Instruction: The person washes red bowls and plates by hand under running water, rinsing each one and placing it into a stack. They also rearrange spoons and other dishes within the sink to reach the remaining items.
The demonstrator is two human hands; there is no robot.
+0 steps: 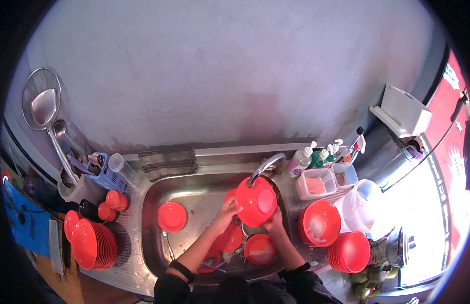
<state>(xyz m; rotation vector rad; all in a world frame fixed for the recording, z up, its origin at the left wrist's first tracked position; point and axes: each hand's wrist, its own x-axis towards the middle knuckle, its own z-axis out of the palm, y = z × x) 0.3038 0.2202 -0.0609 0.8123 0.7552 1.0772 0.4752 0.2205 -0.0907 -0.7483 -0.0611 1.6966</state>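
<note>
I take this for the rinsing step: my left hand (pixel 228 209) and right hand (pixel 274 221) each curl around the edge of the red bowl (pixel 255 201), held above the sink (pixel 194 188) just below the faucet (pixel 265 166). The bowl is round, with no long axis; its foot seems to face up toward me, mouth toward the basin. The next move, I judge, calls for a firm grip on the wet rim.

Black sleeves (pixel 301 276) end above bare forearms, and a black band (pixel 182 269) rings the arm behind the left hand (pixel 227 209).
</note>
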